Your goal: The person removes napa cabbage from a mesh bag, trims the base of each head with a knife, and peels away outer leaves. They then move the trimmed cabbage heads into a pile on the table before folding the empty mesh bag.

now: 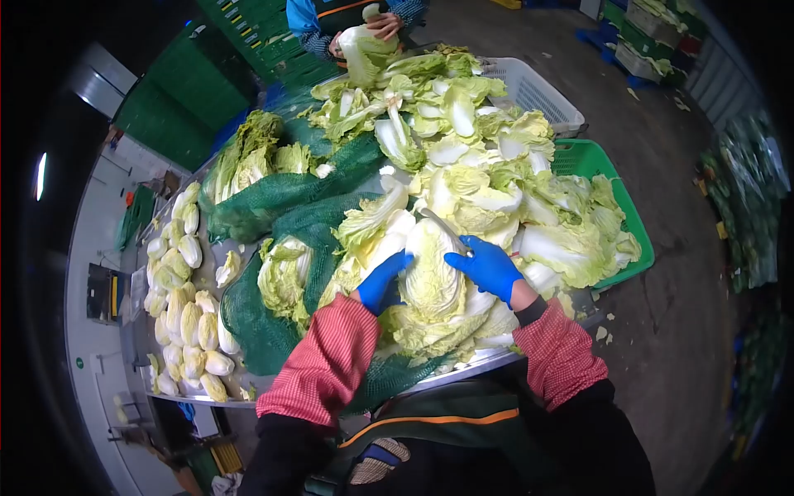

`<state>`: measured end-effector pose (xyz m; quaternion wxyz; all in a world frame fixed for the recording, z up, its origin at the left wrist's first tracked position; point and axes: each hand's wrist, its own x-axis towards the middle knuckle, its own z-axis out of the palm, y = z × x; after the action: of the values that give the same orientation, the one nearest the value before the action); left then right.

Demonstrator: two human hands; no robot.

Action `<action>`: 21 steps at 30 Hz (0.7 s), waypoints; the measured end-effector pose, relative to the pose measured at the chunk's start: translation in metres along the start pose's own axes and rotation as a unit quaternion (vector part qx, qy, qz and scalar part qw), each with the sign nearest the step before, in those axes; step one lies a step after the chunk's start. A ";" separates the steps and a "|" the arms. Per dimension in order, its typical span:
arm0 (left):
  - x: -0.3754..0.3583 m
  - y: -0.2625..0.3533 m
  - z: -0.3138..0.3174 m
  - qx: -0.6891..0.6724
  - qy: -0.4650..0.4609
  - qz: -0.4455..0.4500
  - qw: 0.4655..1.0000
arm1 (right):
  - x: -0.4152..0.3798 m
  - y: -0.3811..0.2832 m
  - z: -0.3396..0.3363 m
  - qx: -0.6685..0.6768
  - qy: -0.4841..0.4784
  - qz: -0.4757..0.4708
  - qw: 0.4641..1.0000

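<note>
A pale napa cabbage [432, 269] lies on loose leaves near the front edge of the table. My left hand [384, 281], in a blue glove, grips its left side, the fingertips partly hidden. On the other side, my right hand [486, 268], also gloved in blue, is closed round a knife [440, 223] whose grey blade lies across the cabbage's upper end. The knife's handle is mostly hidden by the fingers. Another cabbage [286, 277] rests on green netting [248, 318] left of my hands.
Trimmed small cabbages [188, 324] cover the table's left side. A netting sack [273, 198] holds more cabbages. Leaves are heaped ahead, beside a green crate [635, 223] and a white crate [538, 91]. Across the table, a co-worker's hands [384, 26] hold a cabbage [364, 54].
</note>
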<state>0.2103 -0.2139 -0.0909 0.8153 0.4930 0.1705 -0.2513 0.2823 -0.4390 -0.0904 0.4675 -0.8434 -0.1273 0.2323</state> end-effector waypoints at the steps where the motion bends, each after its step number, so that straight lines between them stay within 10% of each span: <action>1: 0.010 0.000 0.003 -0.083 0.024 -0.023 0.996 | -0.002 -0.011 -0.004 0.047 -0.044 0.032 0.997; 6: 0.022 -0.016 0.026 0.009 0.227 0.075 0.971 | 0.002 -0.018 0.006 0.097 -0.016 0.017 0.995; 14: -0.018 -0.040 0.037 0.033 0.203 0.380 0.902 | -0.042 -0.060 0.001 0.020 0.071 -0.152 0.986; 21: -0.040 -0.019 0.030 -0.041 0.191 0.386 0.902 | -0.040 -0.074 0.009 0.130 0.083 -0.106 0.982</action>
<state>0.1678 -0.2387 -0.0700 0.8194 0.5253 0.1295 0.1892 0.2435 -0.4106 -0.0203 0.6039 -0.7737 -0.1451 0.1254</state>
